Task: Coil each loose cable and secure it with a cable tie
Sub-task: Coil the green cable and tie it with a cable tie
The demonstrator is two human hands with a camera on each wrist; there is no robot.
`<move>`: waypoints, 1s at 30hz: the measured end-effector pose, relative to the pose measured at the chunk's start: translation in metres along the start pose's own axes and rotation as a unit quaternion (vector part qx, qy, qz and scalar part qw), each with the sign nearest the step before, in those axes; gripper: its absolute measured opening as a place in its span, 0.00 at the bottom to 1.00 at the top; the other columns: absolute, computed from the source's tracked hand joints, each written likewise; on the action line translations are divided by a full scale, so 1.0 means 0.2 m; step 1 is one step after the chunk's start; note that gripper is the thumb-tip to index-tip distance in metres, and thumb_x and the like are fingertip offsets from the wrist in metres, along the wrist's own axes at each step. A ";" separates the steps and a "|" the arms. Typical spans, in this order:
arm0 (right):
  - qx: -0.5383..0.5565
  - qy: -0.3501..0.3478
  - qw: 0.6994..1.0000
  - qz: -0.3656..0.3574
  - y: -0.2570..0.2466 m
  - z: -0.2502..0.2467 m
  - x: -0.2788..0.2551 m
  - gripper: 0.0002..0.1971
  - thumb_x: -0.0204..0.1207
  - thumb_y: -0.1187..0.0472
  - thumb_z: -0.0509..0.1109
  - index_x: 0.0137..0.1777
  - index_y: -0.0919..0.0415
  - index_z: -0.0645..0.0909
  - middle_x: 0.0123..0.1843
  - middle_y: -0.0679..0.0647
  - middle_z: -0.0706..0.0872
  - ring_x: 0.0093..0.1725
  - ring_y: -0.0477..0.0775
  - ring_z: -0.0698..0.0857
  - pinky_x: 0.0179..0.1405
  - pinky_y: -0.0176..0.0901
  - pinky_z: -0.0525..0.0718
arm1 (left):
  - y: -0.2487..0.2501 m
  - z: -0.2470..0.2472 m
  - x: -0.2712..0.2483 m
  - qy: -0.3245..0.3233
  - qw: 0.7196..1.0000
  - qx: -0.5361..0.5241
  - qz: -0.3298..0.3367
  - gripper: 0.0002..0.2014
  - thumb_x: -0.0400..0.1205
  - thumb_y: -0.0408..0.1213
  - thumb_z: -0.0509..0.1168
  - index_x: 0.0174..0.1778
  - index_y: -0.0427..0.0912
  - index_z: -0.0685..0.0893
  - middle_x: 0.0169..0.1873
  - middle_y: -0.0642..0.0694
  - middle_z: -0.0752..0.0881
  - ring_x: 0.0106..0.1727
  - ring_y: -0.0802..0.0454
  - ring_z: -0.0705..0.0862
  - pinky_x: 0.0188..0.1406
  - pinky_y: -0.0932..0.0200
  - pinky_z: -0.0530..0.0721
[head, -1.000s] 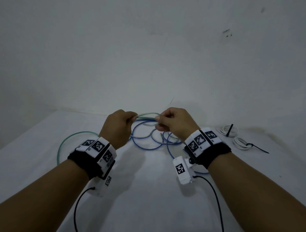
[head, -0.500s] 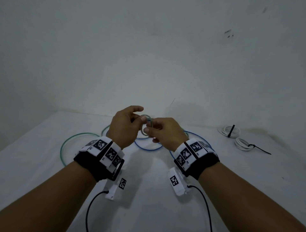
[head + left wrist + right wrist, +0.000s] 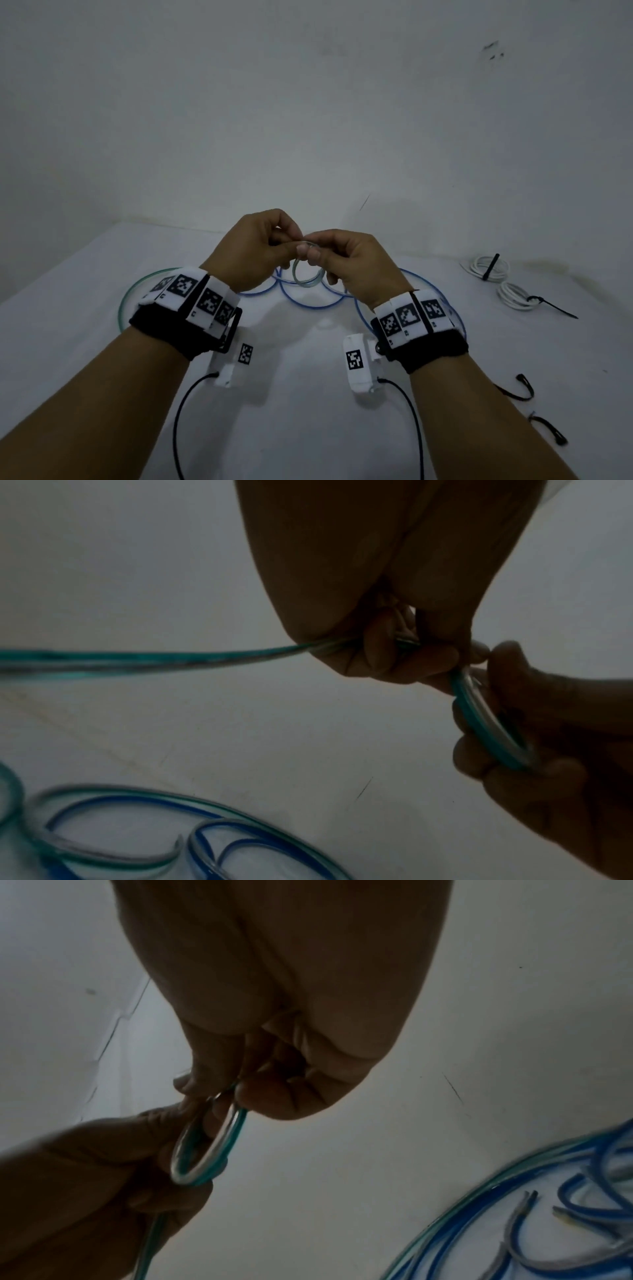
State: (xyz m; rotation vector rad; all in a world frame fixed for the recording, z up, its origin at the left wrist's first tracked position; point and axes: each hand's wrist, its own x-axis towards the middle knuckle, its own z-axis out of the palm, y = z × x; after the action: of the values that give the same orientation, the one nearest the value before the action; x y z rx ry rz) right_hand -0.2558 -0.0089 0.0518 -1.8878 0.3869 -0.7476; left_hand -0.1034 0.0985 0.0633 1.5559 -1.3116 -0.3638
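Observation:
A green cable [image 3: 306,274] is wound into a small loop that both hands hold up above the table. My left hand [image 3: 270,240] pinches the cable at the loop's top, and the cable's long tail [image 3: 137,658] runs off to the left and curves over the table [image 3: 137,291]. My right hand [image 3: 329,253] pinches the small loop [image 3: 205,1150] between thumb and fingers. A loose blue cable [image 3: 308,301] lies in wide curls on the table under the hands.
Two white coiled cables [image 3: 486,269] [image 3: 517,294], each bound with a black tie, lie at the far right. Loose black cable ties [image 3: 520,387] [image 3: 548,431] rest near my right forearm. A white wall stands behind the white table [image 3: 291,428].
The hands came together from a spread hold. The straight green stretch between them has become a small loop, and both hands rose slightly.

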 end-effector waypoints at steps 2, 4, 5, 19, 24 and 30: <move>0.002 0.004 1.000 0.003 0.03 0.01 0.01 0.07 0.76 0.60 0.77 0.53 0.56 0.90 0.44 0.61 0.92 0.36 0.50 0.85 0.32 0.44 0.82 | -0.02 0.01 0.01 0.004 1.000 -0.004 0.006 0.08 0.76 0.34 0.75 0.43 0.39 0.83 0.32 0.44 0.91 0.30 0.52 0.87 0.34 0.61 0.85; -0.007 0.002 1.000 0.013 0.07 0.00 0.01 0.04 0.76 0.61 0.77 0.50 0.56 0.89 0.44 0.60 0.92 0.32 0.46 0.84 0.32 0.44 0.83 | -0.05 0.03 0.00 0.002 1.000 -0.003 0.015 0.06 0.76 0.33 0.75 0.42 0.39 0.83 0.31 0.44 0.90 0.31 0.52 0.87 0.34 0.59 0.86; -0.012 -0.001 1.000 0.019 0.08 0.00 0.01 0.05 0.76 0.60 0.77 0.50 0.58 0.89 0.43 0.59 0.92 0.31 0.45 0.84 0.33 0.44 0.83 | -0.07 0.04 0.00 0.000 1.000 0.000 0.020 0.06 0.76 0.34 0.75 0.42 0.40 0.84 0.31 0.44 0.90 0.31 0.52 0.87 0.35 0.59 0.86; 0.034 0.055 0.996 0.054 0.18 0.05 -0.01 0.05 0.78 0.67 0.72 0.42 0.59 0.86 0.38 0.61 0.88 0.34 0.55 0.87 0.38 0.47 0.90 | -0.23 0.11 -0.05 0.124 0.962 0.177 0.167 0.10 0.76 0.42 0.73 0.52 0.50 0.91 0.36 0.55 0.90 0.33 0.63 0.82 0.37 0.65 0.82; -0.090 0.081 0.993 0.013 0.18 0.04 -0.01 0.05 0.76 0.62 0.76 0.50 0.56 0.91 0.41 0.47 0.92 0.39 0.44 0.88 0.41 0.37 0.86 | -0.21 0.09 -0.03 0.117 0.951 0.208 0.197 0.12 0.78 0.46 0.66 0.49 0.48 0.92 0.38 0.53 0.91 0.36 0.57 0.84 0.38 0.60 0.82; -0.141 0.047 0.989 -0.024 0.12 0.02 -0.05 0.09 0.74 0.60 0.78 0.52 0.48 0.91 0.43 0.44 0.93 0.43 0.45 0.89 0.49 0.46 0.87 | -0.17 0.09 -0.04 0.095 0.954 0.199 0.201 0.08 0.74 0.39 0.72 0.47 0.53 0.92 0.33 0.57 0.89 0.35 0.60 0.83 0.34 0.66 0.79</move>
State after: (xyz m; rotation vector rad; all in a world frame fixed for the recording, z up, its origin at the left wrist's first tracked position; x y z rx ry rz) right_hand -0.2582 -0.0105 0.0265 -2.1380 0.5303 -0.8511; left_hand -0.1008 0.0927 0.0255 1.5480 -1.5669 0.3191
